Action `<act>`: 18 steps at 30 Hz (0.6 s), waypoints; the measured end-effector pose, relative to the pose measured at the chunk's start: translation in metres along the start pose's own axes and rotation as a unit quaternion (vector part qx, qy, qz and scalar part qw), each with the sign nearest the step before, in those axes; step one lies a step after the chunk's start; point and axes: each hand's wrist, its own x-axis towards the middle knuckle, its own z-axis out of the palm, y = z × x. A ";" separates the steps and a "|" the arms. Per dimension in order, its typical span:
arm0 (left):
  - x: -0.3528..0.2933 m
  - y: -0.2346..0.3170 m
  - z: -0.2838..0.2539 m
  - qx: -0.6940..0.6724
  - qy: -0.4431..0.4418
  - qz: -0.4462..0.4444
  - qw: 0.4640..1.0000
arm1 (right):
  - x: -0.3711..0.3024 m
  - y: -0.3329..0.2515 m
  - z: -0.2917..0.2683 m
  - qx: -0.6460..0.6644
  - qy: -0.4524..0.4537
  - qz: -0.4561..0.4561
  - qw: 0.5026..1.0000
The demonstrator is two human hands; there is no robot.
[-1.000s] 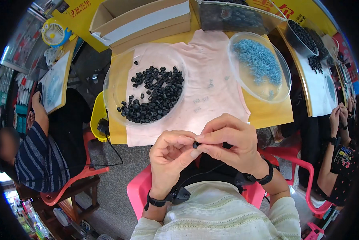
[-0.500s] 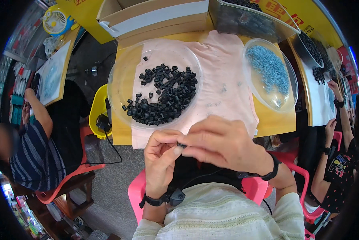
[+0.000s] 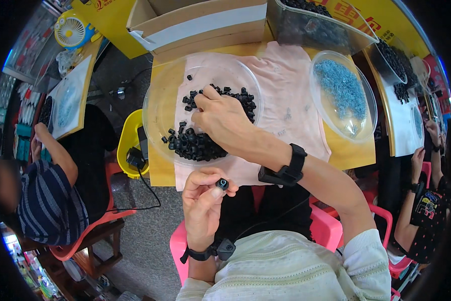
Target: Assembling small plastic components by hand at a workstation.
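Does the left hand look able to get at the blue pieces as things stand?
Probably not directly: the left hand holds a black piece, and the right arm cuts across the straight line toward the blue pieces in this view.

the light is bright and rather even over the table [image 3: 358, 155], and the left hand [image 3: 201, 203] looks sharp. faint shine lies on the clear dish [image 3: 332, 114] at right. near the rim, straight edges bend (the lens is fisheye), 4 corners fall black, and the lower left glares white.
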 end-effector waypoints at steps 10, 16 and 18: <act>-0.002 -0.004 0.016 -0.012 0.026 -0.019 0.999 | -0.004 -0.002 0.000 0.055 0.050 0.020 0.997; -0.006 -0.007 0.022 0.009 0.017 -0.007 1.000 | -0.037 -0.012 -0.080 0.412 0.035 0.175 0.894; -0.006 -0.009 0.027 0.015 0.005 -0.014 1.000 | -0.058 -0.018 -0.102 0.441 0.061 0.187 0.875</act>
